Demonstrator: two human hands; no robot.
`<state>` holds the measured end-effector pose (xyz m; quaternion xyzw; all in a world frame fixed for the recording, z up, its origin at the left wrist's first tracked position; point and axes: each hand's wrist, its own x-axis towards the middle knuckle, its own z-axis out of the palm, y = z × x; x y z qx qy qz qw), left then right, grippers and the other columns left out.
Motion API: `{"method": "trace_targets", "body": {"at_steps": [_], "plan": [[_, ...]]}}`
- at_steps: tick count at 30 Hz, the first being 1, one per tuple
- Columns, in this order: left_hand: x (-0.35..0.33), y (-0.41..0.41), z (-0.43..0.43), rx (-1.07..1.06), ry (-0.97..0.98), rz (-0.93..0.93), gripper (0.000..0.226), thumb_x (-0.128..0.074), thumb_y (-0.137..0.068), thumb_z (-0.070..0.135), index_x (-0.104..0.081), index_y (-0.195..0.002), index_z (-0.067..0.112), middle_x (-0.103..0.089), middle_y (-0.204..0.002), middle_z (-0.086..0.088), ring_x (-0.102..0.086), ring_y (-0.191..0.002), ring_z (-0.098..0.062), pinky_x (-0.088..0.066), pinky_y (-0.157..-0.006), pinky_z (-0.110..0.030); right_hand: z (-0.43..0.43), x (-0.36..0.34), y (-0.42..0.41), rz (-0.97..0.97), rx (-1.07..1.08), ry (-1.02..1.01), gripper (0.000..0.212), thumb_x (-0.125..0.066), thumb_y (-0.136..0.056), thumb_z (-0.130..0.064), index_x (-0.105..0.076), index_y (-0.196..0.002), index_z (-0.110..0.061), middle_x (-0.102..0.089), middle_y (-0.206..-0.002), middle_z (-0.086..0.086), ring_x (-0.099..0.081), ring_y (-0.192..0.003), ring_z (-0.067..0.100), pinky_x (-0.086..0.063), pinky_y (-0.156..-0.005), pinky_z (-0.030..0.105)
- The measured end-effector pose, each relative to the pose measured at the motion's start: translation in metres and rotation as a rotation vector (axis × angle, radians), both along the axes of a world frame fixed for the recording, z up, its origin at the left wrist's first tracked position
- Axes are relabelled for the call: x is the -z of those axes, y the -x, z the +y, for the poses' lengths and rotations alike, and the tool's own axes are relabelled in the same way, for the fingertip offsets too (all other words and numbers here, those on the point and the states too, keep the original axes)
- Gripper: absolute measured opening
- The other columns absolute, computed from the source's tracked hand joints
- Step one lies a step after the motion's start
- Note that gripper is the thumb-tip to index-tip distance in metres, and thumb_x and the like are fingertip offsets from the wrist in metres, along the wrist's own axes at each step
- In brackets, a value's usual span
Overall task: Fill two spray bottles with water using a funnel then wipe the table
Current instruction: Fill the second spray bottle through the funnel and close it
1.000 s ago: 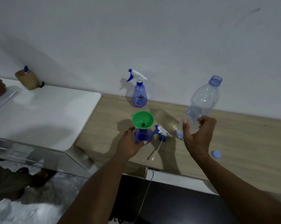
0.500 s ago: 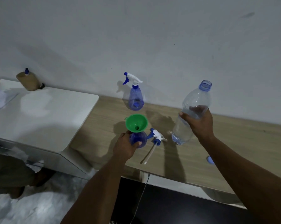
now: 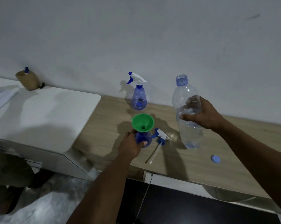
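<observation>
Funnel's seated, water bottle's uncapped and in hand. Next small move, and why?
Probably tip the water bottle in the right hand so its open mouth comes over the green funnel. The funnel sits in the open spray bottle, steadied by the left hand, while the water bottle stands upright and off to the side.

Bare table [image 3: 201, 167] lies open right of the loose spray head [image 3: 160, 137], bar a small cap [image 3: 215, 158].
</observation>
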<state>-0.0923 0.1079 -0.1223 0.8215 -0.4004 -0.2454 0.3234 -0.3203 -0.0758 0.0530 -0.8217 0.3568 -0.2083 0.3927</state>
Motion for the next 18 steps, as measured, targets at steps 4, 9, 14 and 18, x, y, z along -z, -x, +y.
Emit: {"method": "trace_targets", "body": {"at_steps": [4,9,14,18], "plan": [[-0.008,0.002,0.002,0.013,-0.020,-0.023,0.067,-0.081,-0.073,0.047,-0.055,-0.131,0.026,-0.059,-0.118,-0.004,-0.065,-0.101,-0.026,-0.055,-0.087,-0.043,0.005,-0.007,-0.012,0.228,-0.107,0.027,0.056,-0.093,-0.062,-0.028,-0.056,-0.104,-0.021,-0.073,-0.099,-0.005,-0.070,-0.091,0.010,-0.054,-0.086,0.036],[-0.010,0.002,0.002,0.023,-0.040,-0.032,0.067,-0.080,-0.080,0.043,-0.051,-0.136,0.023,-0.054,-0.126,-0.007,-0.062,-0.108,-0.029,-0.051,-0.090,-0.040,0.013,-0.011,-0.022,0.467,-0.171,0.063,0.066,-0.092,-0.063,-0.033,-0.050,-0.113,-0.022,-0.065,-0.099,-0.013,-0.067,-0.088,0.009,-0.049,-0.078,0.028],[-0.012,0.003,0.003,0.021,-0.054,-0.035,0.066,-0.078,-0.080,0.045,-0.050,-0.135,0.024,-0.053,-0.126,-0.007,-0.062,-0.109,-0.030,-0.052,-0.090,-0.042,0.021,-0.011,-0.025,0.607,-0.233,0.150,0.070,-0.089,-0.066,-0.034,-0.044,-0.118,-0.023,-0.070,-0.093,-0.005,-0.067,-0.091,0.020,-0.054,-0.084,0.039],[-0.014,0.004,0.003,0.020,-0.069,-0.029,0.065,-0.077,-0.081,0.045,-0.048,-0.137,0.026,-0.052,-0.129,-0.005,-0.062,-0.110,-0.030,-0.052,-0.091,-0.042,0.023,-0.012,-0.029,0.721,-0.274,0.216,0.067,-0.085,-0.067,-0.034,-0.040,-0.115,-0.027,-0.069,-0.091,-0.004,-0.064,-0.089,0.023,-0.054,-0.082,0.042]]}}
